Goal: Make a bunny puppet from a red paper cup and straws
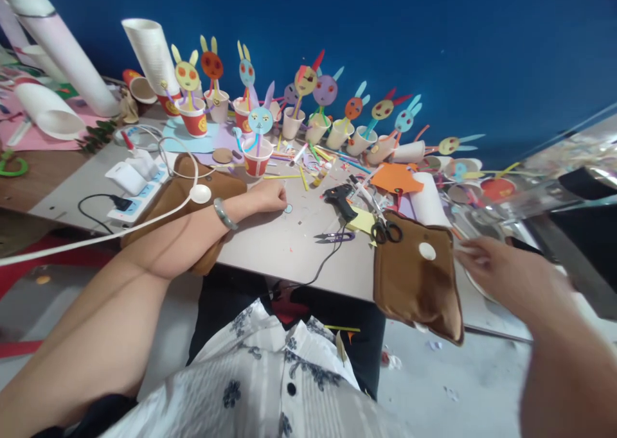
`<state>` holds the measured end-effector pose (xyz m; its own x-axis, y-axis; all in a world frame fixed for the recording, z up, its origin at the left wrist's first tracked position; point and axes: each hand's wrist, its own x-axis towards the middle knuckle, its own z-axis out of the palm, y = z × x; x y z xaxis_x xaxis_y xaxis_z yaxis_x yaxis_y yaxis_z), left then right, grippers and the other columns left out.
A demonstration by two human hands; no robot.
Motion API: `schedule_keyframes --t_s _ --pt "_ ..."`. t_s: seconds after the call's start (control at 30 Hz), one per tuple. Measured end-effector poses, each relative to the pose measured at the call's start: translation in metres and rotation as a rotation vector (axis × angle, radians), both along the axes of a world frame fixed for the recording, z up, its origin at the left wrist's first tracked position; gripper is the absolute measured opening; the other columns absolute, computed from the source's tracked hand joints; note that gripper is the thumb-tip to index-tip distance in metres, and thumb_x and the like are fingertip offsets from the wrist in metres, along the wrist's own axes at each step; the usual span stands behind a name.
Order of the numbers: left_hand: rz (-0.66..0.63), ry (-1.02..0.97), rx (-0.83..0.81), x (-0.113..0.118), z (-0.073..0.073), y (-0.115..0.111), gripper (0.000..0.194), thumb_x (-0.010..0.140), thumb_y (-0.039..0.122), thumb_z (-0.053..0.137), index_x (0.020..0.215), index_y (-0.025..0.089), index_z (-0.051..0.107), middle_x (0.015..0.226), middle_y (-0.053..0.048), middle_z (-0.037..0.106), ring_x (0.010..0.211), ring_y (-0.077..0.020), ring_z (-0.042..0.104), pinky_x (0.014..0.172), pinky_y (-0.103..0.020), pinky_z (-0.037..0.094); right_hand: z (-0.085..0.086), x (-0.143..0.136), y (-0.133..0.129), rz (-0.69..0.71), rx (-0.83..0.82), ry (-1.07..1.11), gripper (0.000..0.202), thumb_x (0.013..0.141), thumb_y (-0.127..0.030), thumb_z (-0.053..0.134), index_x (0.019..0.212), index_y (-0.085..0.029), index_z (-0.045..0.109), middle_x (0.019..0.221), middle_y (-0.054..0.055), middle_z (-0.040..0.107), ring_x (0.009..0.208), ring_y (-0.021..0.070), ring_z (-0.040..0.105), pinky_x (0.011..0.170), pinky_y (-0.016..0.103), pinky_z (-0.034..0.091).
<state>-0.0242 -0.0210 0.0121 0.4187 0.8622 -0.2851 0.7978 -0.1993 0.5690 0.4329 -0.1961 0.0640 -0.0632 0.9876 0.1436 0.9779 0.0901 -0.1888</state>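
Observation:
My left hand [267,196] rests on the table with its fingers curled in. Whatever it may hold is hidden. A small light-blue disc [288,209] lies beside its fingertips, and a bunny-faced paper figure in a red-and-white cup [256,158] stands just behind it. Off to the right, my right hand [496,271] is blurred, its fingers drawn together beside a brown plush pouch [419,284]. I cannot make out anything between them. Between my hands lie a black glue gun [341,200], purple thread snips [335,237] and black-handled scissors [386,231].
Several cups with bunny figures line the blue wall, among them a yellow-faced one [187,77]. A power strip [139,197] with a white cable sits at left, near another brown pouch [207,181]. Orange paper [396,178] and scraps cover the back. Stacked cups [149,56] lean behind.

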Motion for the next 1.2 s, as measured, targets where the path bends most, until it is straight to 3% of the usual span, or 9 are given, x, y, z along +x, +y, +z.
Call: schedule_keyframes --t_s 0.03,0.13,0.27,0.43,0.6,0.73,0.9,1.07,1.2 --pt "0.0 0.001 0.026 0.0 -0.001 0.0 0.015 0.08 0.015 0.074 0.065 0.016 0.072 0.054 0.003 0.056 0.058 -0.0122 0.05 0.06 -0.028 0.033 -0.004 -0.041 0.018 -0.052 0.051 -0.092 0.038 0.098 -0.067 0.056 0.089 -0.032 0.067 0.068 0.008 0.072 0.058 0.0317 0.065 0.051 0.039 0.041" --pt "-0.006 0.006 0.058 -0.001 -0.004 0.002 0.01 0.081 0.016 0.074 0.074 0.014 0.079 0.061 0.001 0.063 0.061 -0.0126 0.052 0.061 -0.027 0.035 -0.012 -0.134 0.053 0.051 -0.219 -0.219 0.022 0.101 -0.039 0.059 0.106 -0.025 0.075 0.098 0.011 0.084 0.087 0.033 0.078 0.07 0.04 0.051" --pt "-0.007 0.03 0.06 -0.001 -0.006 0.004 0.012 0.083 0.019 0.076 0.085 0.014 0.086 0.072 -0.004 0.074 0.064 -0.0136 0.057 0.064 -0.027 0.04 -0.022 -0.182 0.07 0.096 -0.486 -0.543 0.028 0.1 -0.027 0.059 0.121 -0.019 0.076 0.115 0.016 0.083 0.106 0.0356 0.079 0.075 0.037 0.049" --pt "-0.017 0.062 0.065 0.001 -0.006 0.005 0.016 0.086 0.02 0.074 0.093 0.014 0.087 0.085 -0.007 0.081 0.069 -0.0142 0.061 0.064 -0.026 0.041 -0.033 -0.185 0.078 0.11 -0.573 -0.636 0.033 0.101 -0.021 0.053 0.126 -0.015 0.074 0.12 0.02 0.082 0.113 0.0345 0.079 0.08 0.036 0.051" --pt "-0.028 0.106 0.125 0.001 -0.004 0.003 0.019 0.088 0.022 0.072 0.097 0.015 0.087 0.091 -0.008 0.082 0.074 -0.0157 0.064 0.063 -0.027 0.039 -0.025 -0.169 0.078 0.006 -0.565 -0.674 0.031 0.101 -0.022 0.055 0.121 -0.013 0.077 0.117 0.024 0.081 0.111 0.0387 0.079 0.078 0.039 0.051" --pt "-0.027 0.102 0.062 0.005 -0.002 0.004 0.018 0.088 0.025 0.074 0.096 0.015 0.087 0.088 -0.007 0.081 0.072 -0.0153 0.064 0.062 -0.027 0.039 -0.019 -0.167 0.092 -0.094 -0.382 -0.51 0.032 0.105 -0.029 0.05 0.122 -0.018 0.075 0.12 0.018 0.081 0.114 0.0357 0.077 0.08 0.039 0.051" --pt "-0.013 0.175 -0.03 0.013 0.002 0.011 0.016 0.083 0.029 0.078 0.089 0.018 0.087 0.085 -0.007 0.081 0.072 -0.017 0.066 0.061 -0.027 0.04 -0.035 -0.19 0.123 -0.089 -0.246 -0.392 0.043 0.104 -0.042 0.057 0.137 -0.014 0.062 0.132 0.022 0.075 0.12 0.0383 0.072 0.087 0.041 0.052" --pt "-0.092 0.199 -0.03 0.013 -0.002 0.022 0.017 0.079 0.032 0.077 0.084 0.017 0.085 0.082 -0.007 0.081 0.071 -0.0174 0.066 0.06 -0.027 0.039 -0.047 -0.206 0.138 -0.061 -0.292 -0.377 0.049 0.1 -0.027 0.056 0.145 -0.008 0.049 0.127 0.028 0.074 0.113 0.0388 0.074 0.085 0.041 0.052" --pt "-0.061 0.098 -0.045 0.011 -0.006 0.021 0.015 0.081 0.03 0.076 0.083 0.017 0.083 0.077 -0.006 0.078 0.067 -0.0155 0.063 0.059 -0.027 0.038 -0.047 -0.203 0.138 -0.031 -0.308 -0.362 0.051 0.099 -0.024 0.054 0.145 -0.003 0.046 0.125 0.031 0.073 0.111 0.0395 0.074 0.087 0.042 0.053"
